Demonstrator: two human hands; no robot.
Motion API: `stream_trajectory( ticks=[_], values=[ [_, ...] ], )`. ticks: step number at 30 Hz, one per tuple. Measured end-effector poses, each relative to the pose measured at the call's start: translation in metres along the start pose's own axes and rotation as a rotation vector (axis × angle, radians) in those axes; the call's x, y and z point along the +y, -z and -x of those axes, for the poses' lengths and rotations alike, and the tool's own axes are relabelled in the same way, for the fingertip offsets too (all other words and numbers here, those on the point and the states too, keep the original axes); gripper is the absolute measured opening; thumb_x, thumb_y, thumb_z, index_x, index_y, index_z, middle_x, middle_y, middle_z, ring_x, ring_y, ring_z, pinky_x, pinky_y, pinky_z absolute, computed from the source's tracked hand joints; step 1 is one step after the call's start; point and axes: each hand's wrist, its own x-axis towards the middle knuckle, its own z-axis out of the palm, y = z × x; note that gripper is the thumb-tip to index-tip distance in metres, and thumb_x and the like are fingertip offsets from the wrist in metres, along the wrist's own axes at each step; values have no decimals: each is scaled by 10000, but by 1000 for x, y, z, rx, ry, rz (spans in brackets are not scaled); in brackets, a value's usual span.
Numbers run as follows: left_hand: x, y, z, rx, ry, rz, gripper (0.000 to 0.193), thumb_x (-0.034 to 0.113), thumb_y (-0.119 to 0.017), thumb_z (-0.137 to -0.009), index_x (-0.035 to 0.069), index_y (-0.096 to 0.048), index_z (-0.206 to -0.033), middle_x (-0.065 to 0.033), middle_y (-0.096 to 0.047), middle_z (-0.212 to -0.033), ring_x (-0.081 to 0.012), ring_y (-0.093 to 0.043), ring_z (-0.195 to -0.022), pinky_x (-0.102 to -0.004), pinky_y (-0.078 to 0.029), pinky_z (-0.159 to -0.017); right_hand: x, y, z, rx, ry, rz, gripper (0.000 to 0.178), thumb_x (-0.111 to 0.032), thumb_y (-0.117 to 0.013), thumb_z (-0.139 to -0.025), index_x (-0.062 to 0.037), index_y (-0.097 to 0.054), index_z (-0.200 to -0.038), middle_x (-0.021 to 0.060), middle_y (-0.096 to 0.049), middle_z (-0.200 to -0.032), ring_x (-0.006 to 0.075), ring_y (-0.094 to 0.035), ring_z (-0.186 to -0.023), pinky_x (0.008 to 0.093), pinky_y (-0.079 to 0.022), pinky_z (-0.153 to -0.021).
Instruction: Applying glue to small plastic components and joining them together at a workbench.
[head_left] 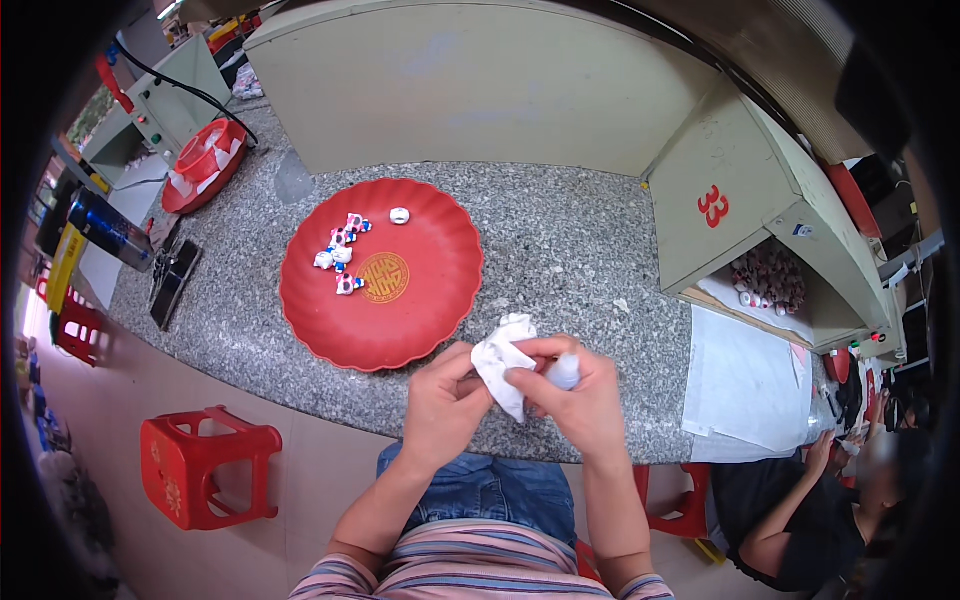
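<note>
The left hand and right hand pinch a white cloth at the table's six-o'clock edge; the right also cradles a small bottle, which might slip if those curled fingers loosen.

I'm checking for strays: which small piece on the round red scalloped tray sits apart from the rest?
The small, mostly white piece near the far rim of the red scalloped tray: it sits alone, while the blue-marked white pieces cluster to its left.
</note>
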Motion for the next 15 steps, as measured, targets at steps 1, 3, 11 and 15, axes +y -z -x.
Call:
stream_trajectory(
  ticks=[1,3,11,15],
  values=[
    [1,-2,1,18,-51,-71,231,-82,-584,-757,-49,-601,-984,-58,-545,-912,-138,-604,-835,-233,-509,-715,-2,-3,1,-5,-60,-9,161,-39,-699,-717,2,-631,-857,35,-605,-693,51,-543,-541,164,-413,-435],
    [5,0,5,1,-71,-134,205,-81,-581,-755,-50,-609,-955,-58,-552,-890,-133,-606,-810,-234,-512,-693,0,-1,1,-25,-144,-30,134,-47,-697,-725,3,-640,-836,43,-607,-707,57,-542,-538,170,-423,-440],
    [15,1,12,-44,-104,-42,219,-87,-630,-699,-50,-623,-915,-62,-576,-838,-115,-610,-752,-227,-516,-639,7,2,5,-124,-85,-290,69,1,-640,-751,41,-615,-801,77,-609,-734,77,-564,-549,184,-463,-453],
    [16,-1,13,6,-114,-98,234,-77,-653,-680,-44,-626,-910,-63,-577,-816,-126,-616,-736,-230,-516,-628,2,-4,12,-75,-46,-237,81,29,-602,-755,39,-603,-836,72,-603,-726,80,-574,-567,186,-481,-468]
  ],
)
